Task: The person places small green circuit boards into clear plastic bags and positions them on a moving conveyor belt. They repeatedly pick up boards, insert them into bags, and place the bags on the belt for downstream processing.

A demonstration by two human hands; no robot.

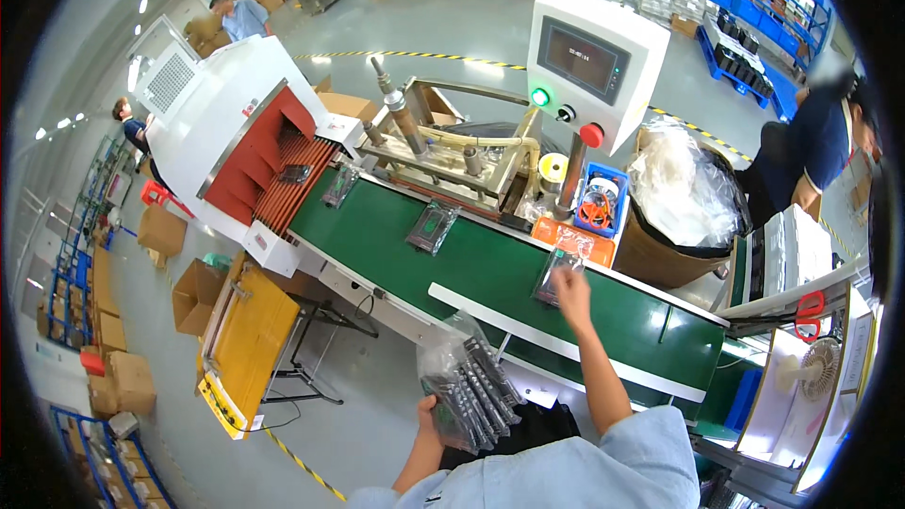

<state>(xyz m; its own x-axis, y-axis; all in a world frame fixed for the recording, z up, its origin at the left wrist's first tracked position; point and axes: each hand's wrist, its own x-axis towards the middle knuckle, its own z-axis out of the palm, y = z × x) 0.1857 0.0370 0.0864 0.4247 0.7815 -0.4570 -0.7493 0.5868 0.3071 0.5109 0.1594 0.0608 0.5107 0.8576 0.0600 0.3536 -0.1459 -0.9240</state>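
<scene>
My left hand (429, 418) is closed round the side of a stack of clear-bagged dark flat packs (468, 394), held in front of my body below the belt. My right hand (570, 294) is over the green conveyor belt (500, 269), its fingers closed at a single plastic-wrapped dark pack (545, 285) that lies there. The exact grip of the fingertips is hard to make out. Farther left along the belt lie another wrapped pack (433, 226) and one more (340, 187). A further pack (295, 173) sits on the rollers at the red-curtained machine mouth.
The white tunnel machine (226, 123) stands at the belt's left end. Behind the belt are a metal sealing frame (471, 155), a control box (599, 66), a blue bin (600, 198) and a large bin of plastic film (683, 188). A yellow-topped table (255, 330) stands left.
</scene>
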